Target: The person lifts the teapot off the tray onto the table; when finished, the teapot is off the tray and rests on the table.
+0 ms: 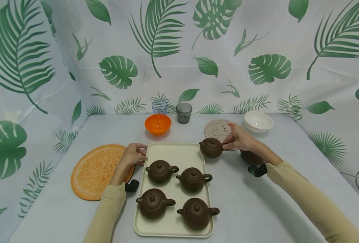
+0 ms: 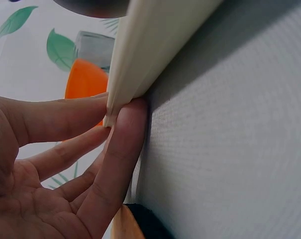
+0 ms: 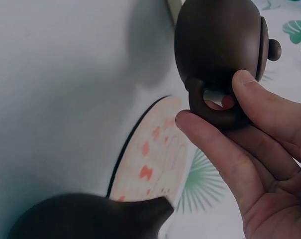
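Observation:
My right hand (image 1: 239, 139) pinches the handle of a dark brown teapot (image 1: 211, 147), holding it up off the table at the cream tray's upper right corner. The right wrist view shows thumb and fingers round the loop handle (image 3: 222, 115). At the tray's upper left edge, my left hand (image 1: 134, 154) grips the rim of the tray (image 1: 173, 150), thumb and fingertips on either side of it (image 2: 121, 74). Several similar teapots (image 1: 194, 179) stand on the tray, handles to the right. Another teapot (image 1: 248, 157) sits on the table, partly hidden under my right forearm.
An orange-slice placemat (image 1: 88, 172) lies left of the tray, partly under my left arm. Behind the tray stand an orange bowl (image 1: 157, 125), a grey glass (image 1: 184, 113) and a blue glass (image 1: 159, 107). A rabbit-patterned mat (image 1: 212, 128) and a white bowl (image 1: 258, 122) are at the back right.

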A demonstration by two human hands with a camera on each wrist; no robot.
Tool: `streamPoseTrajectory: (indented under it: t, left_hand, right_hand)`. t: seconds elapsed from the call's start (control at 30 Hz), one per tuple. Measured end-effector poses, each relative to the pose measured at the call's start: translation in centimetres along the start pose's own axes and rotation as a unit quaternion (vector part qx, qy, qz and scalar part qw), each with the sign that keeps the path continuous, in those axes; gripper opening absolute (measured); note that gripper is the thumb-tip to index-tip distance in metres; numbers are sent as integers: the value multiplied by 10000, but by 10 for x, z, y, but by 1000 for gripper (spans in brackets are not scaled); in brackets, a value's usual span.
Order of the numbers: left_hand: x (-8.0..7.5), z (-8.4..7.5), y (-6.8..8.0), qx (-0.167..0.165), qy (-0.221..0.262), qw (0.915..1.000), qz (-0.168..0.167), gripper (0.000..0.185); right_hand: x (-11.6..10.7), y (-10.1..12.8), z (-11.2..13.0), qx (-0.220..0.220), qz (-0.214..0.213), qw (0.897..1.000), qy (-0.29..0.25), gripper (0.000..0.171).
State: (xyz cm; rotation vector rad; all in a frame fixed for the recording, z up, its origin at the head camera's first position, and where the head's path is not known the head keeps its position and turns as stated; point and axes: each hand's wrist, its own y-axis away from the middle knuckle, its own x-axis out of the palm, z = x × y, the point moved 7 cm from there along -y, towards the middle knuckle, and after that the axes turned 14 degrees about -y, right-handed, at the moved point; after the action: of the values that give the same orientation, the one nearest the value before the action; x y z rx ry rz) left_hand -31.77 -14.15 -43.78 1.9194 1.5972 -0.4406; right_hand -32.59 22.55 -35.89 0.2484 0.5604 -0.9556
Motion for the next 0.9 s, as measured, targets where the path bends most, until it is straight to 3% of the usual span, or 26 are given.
streamPoseTrajectory:
  t: [0.37,0.67,0.9]
  left_hand:
    - [0,2,-3,-14,-21,10000,-51,48]
    - [0,-1,-3,-2,1,10000,-39,48]
    - [0,2,-2,-37,27,10000,-9,48]
  right_hand:
    - [-3,6,-17,489,77,9987,70,13]
    - [-3,7,-25,614,27,9981,100,13]
    - [-1,7,-23,403,82,9992,-18,13]
